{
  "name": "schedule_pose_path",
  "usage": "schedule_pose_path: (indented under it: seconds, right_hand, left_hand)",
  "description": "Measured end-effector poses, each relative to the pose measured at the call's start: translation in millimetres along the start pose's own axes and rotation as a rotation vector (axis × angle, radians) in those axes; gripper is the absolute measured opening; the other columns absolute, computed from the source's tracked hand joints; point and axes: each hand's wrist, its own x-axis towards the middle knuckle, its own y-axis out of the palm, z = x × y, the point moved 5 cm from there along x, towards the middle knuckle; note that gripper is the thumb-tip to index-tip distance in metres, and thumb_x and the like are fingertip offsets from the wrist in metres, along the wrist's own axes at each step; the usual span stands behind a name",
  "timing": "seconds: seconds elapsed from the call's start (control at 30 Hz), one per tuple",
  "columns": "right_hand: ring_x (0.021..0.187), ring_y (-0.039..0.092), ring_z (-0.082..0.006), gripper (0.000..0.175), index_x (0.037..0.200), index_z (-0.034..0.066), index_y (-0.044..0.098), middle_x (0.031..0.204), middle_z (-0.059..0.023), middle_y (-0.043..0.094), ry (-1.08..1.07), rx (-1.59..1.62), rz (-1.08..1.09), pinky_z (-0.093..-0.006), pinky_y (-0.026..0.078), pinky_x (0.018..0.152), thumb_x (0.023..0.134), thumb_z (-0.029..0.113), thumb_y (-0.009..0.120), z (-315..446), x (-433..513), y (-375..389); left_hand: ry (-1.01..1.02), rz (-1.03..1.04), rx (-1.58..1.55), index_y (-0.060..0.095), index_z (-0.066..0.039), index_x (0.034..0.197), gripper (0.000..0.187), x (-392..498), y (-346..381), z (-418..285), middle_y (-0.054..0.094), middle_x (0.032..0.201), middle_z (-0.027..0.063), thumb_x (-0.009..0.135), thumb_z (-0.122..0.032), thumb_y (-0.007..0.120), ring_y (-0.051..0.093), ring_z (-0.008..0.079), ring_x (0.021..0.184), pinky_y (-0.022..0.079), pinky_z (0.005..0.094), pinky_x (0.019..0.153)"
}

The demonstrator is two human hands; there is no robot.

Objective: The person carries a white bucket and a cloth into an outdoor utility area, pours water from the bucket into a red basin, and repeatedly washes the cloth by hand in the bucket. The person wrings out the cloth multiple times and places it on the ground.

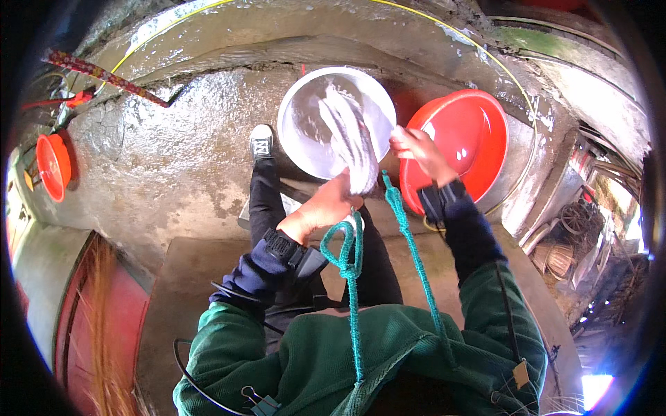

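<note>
My left hand [333,203] grips the near end of a wet white cloth with grey stripes [346,130]. From my fingers the cloth stretches over the near rim of a white basin [384,93], its far end down in the murky water [307,117]. My right hand [419,151] is raised between that basin and a red plastic basin [486,151], fingers curled. Blur there hides whether it holds anything. Two green drawstrings [354,312] of my green hooded top hang in front of me, one looped below my left hand.
A yellow hose [499,62] curves across the wet concrete floor [171,145]. At the far left stand a small red basin [53,167] and a patterned red pole [112,78]. My shoe [261,141] rests left of the white basin. A wicker basket [554,259] lies at right.
</note>
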Motion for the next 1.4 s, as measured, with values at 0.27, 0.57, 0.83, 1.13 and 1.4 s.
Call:
schedule_pose_path:
  seconds: [0.27,0.57,0.83,1.13,1.4]
  right_hand:
    - [0.121,0.036,-0.0322,0.075,0.133,0.0170,0.032,0.133,-0.0181,0.034,-0.513,-1.095,0.270,-0.0335,0.032,0.100,0.067,-0.013,0.046,21,105,32]
    - [0.110,0.047,-0.0275,0.035,0.104,0.0115,0.059,0.120,-0.0115,0.049,0.021,-0.389,0.229,-0.0330,0.042,0.083,0.072,-0.003,0.052,-43,150,43]
    - [0.096,0.054,-0.0326,0.021,0.091,0.0054,0.059,0.112,-0.0190,0.052,-0.683,-1.031,-0.219,-0.0346,0.044,0.081,0.071,0.002,0.052,-6,88,43]
    - [0.078,0.055,-0.0173,0.023,0.108,0.0035,0.049,0.086,-0.0061,0.056,-0.158,-0.054,-0.041,-0.0280,0.045,0.067,0.087,0.014,0.049,-24,2,116]
    - [0.072,0.054,-0.0164,0.019,0.087,0.0051,0.052,0.091,-0.0058,0.054,-0.205,0.458,-0.079,-0.0251,0.044,0.065,0.073,-0.006,0.055,-15,-26,129]
  left_hand:
    - [0.157,0.068,0.570,0.038,0.005,0.118,0.052,-26,-14,-31,0.058,0.080,0.0244,0.071,-0.007,0.058,0.059,0.0362,0.075,0.046,0.0373,0.064]
    - [0.179,0.188,0.123,0.042,-0.001,0.116,0.045,-41,-36,-23,0.056,0.092,0.0087,0.075,-0.001,0.059,0.055,0.0191,0.087,0.044,0.0318,0.071]
    - [-0.293,-0.226,-0.631,0.052,0.002,0.105,0.026,18,-40,74,0.060,0.088,0.0085,0.081,-0.008,0.060,0.059,0.0156,0.077,0.049,0.0279,0.066]
    - [-0.092,-0.242,-1.180,0.050,-0.005,0.114,0.050,58,-32,84,0.059,0.098,0.0048,0.080,-0.039,0.061,0.055,0.0166,0.090,0.046,0.0326,0.079]
    - [-0.016,-0.110,-1.161,0.057,0.000,0.099,0.038,50,-19,65,0.062,0.092,0.0085,0.083,-0.035,0.055,0.058,0.0163,0.080,0.047,0.0270,0.073]
